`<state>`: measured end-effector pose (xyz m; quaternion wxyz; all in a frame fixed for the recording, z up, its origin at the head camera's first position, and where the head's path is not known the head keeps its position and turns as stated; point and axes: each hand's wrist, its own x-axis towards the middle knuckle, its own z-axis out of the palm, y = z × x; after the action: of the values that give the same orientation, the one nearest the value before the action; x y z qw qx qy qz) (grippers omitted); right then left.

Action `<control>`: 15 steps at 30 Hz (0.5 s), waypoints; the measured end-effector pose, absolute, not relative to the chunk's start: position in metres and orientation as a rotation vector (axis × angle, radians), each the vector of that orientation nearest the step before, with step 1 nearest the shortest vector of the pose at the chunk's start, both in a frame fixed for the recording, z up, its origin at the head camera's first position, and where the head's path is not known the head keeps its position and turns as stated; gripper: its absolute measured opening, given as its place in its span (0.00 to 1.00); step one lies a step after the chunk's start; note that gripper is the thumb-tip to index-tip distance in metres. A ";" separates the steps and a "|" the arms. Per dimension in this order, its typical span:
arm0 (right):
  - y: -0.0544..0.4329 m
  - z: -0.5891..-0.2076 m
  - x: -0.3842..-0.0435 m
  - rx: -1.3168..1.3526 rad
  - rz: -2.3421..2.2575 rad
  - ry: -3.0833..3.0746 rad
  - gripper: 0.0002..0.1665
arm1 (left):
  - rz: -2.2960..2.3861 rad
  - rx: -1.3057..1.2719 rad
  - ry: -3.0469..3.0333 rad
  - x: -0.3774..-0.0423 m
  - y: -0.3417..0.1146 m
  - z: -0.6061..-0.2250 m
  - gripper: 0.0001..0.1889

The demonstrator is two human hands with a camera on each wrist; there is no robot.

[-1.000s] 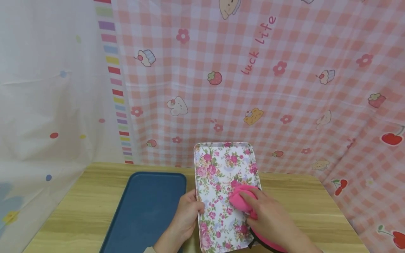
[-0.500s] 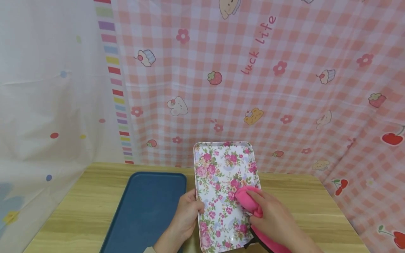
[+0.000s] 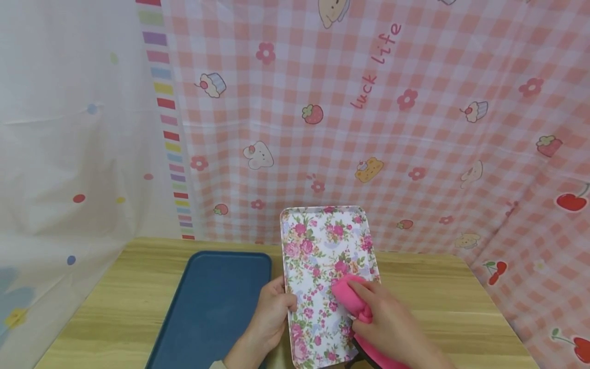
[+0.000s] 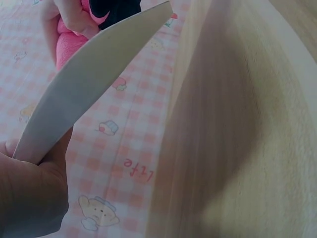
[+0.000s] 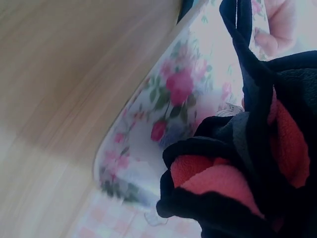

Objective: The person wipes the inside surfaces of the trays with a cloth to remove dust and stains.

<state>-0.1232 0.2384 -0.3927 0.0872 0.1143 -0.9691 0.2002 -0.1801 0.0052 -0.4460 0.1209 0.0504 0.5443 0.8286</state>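
Observation:
A white tray with pink roses (image 3: 318, 246) is tilted up above the table. My left hand (image 3: 274, 310) grips its left edge, with the thumb on the patterned face. In the left wrist view the plain pale underside of the tray (image 4: 84, 79) shows, seen nearly edge-on. My right hand (image 3: 387, 320) holds a bunched pink cloth (image 3: 346, 291) against the lower right of the patterned face. Black trim and a loop on the cloth (image 5: 218, 183) show in the right wrist view, where the folds hide part of the tray and the right fingers.
A dark blue tray (image 3: 216, 302) lies flat on the wooden table (image 3: 110, 302), left of the floral one. Behind the table hangs a pink checked curtain (image 3: 286, 174). A white sheet with coloured dots (image 3: 106, 154) hangs at the left.
The right hand slid the cloth slightly right over the floral tray, then back left and a little down. The tray shifted slightly left. The left hand keeps its grip.

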 end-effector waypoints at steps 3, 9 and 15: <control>0.231 -0.395 -0.122 0.380 0.573 -2.886 0.42 | 2.422 0.143 1.584 -0.180 0.005 -0.446 0.38; 0.219 -0.398 -0.118 0.470 0.578 -2.928 0.43 | 2.421 0.138 1.567 -0.180 0.006 -0.447 0.37; 0.210 -0.399 -0.117 0.583 0.570 -2.921 0.43 | 2.418 0.144 1.592 -0.181 0.005 -0.447 0.37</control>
<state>-0.1169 0.2101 -0.3986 0.0546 0.1920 -0.9617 0.1878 -0.1815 0.0048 -0.4468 0.1214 0.0493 0.5451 0.8280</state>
